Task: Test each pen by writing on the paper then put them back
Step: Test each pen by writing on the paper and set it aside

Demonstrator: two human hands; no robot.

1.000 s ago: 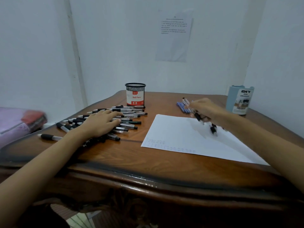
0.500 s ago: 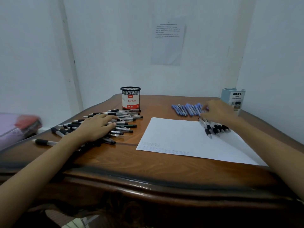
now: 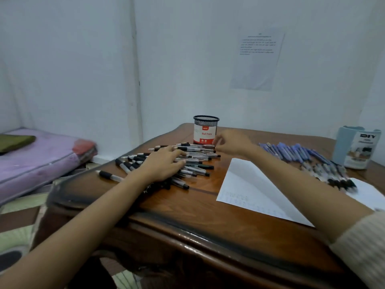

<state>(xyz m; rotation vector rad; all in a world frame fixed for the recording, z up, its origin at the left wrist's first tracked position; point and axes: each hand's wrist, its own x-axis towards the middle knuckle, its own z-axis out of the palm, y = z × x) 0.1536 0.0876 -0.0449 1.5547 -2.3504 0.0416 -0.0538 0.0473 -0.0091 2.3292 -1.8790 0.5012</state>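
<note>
1. Looks like the grab-a-fresh-pen step. The right hand [image 3: 231,142] is at the far end of the black pens [image 3: 193,163] at mid-frame, fingertips curled by one pen. Too blurry to tell if it's gripped.
2. The left hand [image 3: 164,163] lies flat on the pile, holding nothing.
3. Next move, I'd guess: lift one pen clear and carry it right to the paper [image 3: 250,190].
4. Tight spot: the mesh cup [image 3: 206,130] sits just behind those fingers, and blue pens [image 3: 291,152] line the right side.

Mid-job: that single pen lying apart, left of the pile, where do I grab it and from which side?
Pinch the lone pen across its black grip section, coming straight down from above. It lies flat on the table, apart from the pen pile, so both long sides are free.
</note>
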